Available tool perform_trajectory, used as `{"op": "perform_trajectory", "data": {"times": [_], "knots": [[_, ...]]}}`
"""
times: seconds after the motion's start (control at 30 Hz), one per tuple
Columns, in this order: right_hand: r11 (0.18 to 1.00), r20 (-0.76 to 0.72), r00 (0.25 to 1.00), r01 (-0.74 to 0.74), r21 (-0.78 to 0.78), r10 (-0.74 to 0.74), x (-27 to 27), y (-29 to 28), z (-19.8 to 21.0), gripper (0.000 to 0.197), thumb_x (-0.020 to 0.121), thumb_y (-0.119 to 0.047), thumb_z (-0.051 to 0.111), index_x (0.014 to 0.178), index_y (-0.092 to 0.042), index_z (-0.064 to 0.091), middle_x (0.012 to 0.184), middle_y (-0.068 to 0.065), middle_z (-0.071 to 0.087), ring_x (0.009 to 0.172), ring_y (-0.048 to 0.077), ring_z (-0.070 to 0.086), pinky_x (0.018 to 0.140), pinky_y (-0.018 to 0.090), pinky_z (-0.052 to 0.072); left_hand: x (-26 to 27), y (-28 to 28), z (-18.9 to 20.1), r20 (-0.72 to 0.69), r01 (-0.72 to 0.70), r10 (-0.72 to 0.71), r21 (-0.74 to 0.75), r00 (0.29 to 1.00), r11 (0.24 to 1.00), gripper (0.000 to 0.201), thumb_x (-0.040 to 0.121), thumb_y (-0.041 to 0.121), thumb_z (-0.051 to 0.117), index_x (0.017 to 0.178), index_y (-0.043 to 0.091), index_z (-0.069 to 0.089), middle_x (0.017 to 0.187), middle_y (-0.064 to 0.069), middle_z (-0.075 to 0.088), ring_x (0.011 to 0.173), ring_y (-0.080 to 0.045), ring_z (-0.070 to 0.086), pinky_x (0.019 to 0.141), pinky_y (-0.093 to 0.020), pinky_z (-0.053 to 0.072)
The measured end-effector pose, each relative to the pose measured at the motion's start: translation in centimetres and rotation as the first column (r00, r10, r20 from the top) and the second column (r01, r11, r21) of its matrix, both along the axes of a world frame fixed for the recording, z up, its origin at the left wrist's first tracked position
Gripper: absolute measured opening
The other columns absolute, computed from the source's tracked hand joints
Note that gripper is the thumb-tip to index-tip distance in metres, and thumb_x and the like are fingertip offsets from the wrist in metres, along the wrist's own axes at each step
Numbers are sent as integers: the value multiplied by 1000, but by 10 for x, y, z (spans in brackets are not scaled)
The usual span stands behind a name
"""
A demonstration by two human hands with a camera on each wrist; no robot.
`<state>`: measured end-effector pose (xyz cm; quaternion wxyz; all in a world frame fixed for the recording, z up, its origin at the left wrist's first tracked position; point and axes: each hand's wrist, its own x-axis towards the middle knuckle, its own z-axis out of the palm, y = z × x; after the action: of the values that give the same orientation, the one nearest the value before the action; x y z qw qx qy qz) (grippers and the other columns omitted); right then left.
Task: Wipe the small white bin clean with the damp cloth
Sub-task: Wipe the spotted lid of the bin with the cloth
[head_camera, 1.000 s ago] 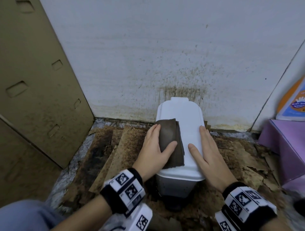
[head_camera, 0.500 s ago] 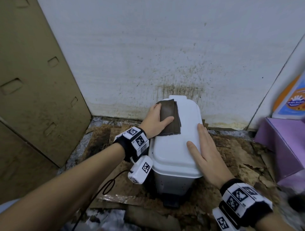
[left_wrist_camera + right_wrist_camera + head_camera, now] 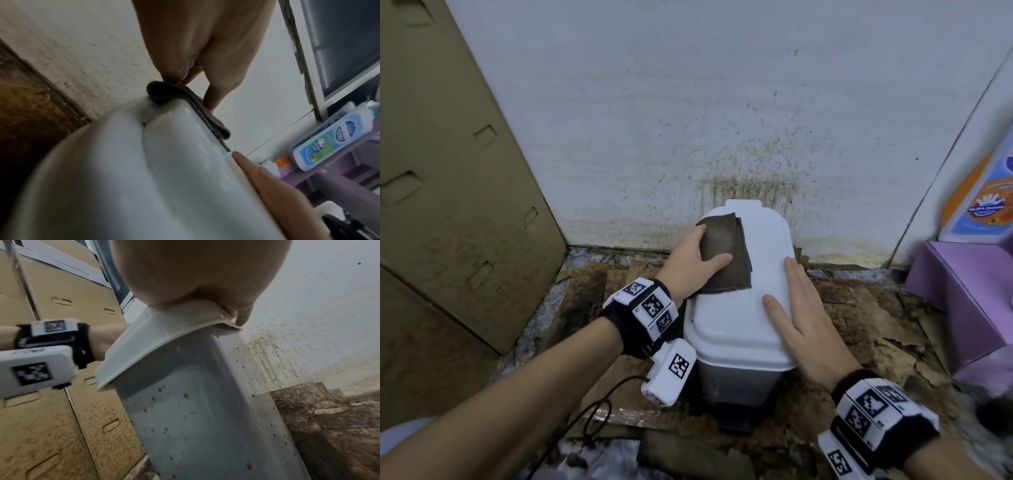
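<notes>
While the left hand point(image 3: 690, 260) presses the cloth point(image 3: 722, 246) flat, far-left atop the bin point(image 3: 736, 315), the right hand point(image 3: 801, 318) rests flat-palmed beside it, gripping nothing. Hard strokes could tip the bin.

Left hand point(image 3: 688, 265) and right hand point(image 3: 804, 318) palm-down, fingers point(image 3: 793, 275) straight.
</notes>
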<state>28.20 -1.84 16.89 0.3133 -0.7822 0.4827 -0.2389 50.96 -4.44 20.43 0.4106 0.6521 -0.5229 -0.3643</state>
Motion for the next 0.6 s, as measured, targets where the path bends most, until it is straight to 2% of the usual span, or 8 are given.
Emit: {"op": "perform_trajectory", "data": {"times": [0.13,0.2,0.4,0.5,0.6], "knots": [[1000,5,1000,-4,-1,4,0,1,1,76,101,-59,31,160,-31,-8,166,-21,-12,149,-10,-13,120,20,-2,-6,28,-2,-182,0,-3,-14,983,1000,78,93,16,74,158,15,31,149,4,49,131,-12,54,108,-37,50],[1000,2,1000,1,-4,-1,0,1,0,75,101,-59,31,160,-32,-8,166,-21,-12,149,-10,-13,120,21,-2,-8,40,-4,-199,0,-7,-37,980,999,73,95,11,70,157,16,33,148,6,49,130,-9,54,106,-32,50],[1000,-6,1000,6,-11,-6,0,1,1,75,101,-58,31,160,-32,-8,166,-20,-12,149,-10,-12,121,21,-2,-14,66,-15,-316,-58,36,-59,948,997,72,95,6,68,158,13,32,154,5,46,139,-5,47,115,-29,43],[1000,-3,1000,5,-8,-5,0,1,2,75,101,-58,31,160,-32,-8,166,-20,-12,149,-9,-12,121,21,-2,-15,67,-16,-363,-89,61,-61,930,994,68,96,8,67,156,13,36,153,5,47,139,-4,47,115,-27,42],[1000,-3,1000,6,-8,-6,1,1,2,75,101,-57,31,160,-32,-8,166,-20,-12,149,-10,-13,121,20,-2,-16,63,-17,-354,-136,106,-60,929,989,57,100,9,62,153,15,42,152,4,50,136,-5,50,114,-27,43]]}}
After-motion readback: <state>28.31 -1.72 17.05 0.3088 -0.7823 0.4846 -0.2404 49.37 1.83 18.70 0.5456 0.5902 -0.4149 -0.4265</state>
